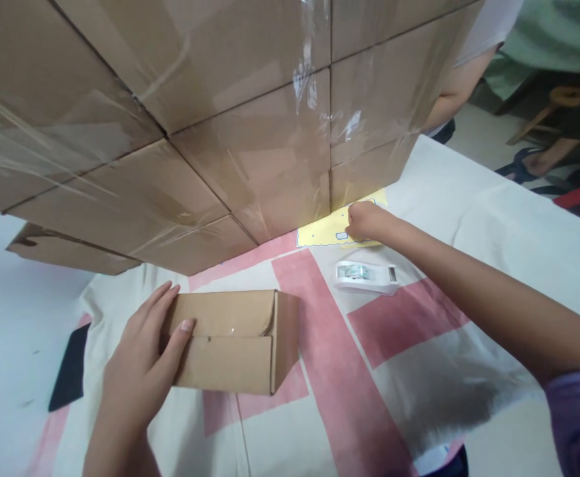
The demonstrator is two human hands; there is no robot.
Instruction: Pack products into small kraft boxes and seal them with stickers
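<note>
A small brown cardboard box (pixel 225 358) lies on the cloth in front of me, its top flaps closed along a middle seam. My left hand (pixel 143 358) grips its left end, thumb on the top and fingers over the far side. Further off, my right hand (pixel 366 222) is closed, with its fingers curled down at a yellow printed patch (pixel 319 232) at the foot of the stacked boxes. Whatever those fingers may hold is hidden. Just this side of that hand rests a white tape dispenser (pixel 364 277) with a roll of clear tape in it.
A tall stack of taped cardboard boxes (pixel 280 152) rises along the far side of the table. Pink and white cloth (pixel 329 371) covers the table. A dark flat object (pixel 69 368) lies at the left edge. Behind the stack, another person's arm (pixel 461 93) shows.
</note>
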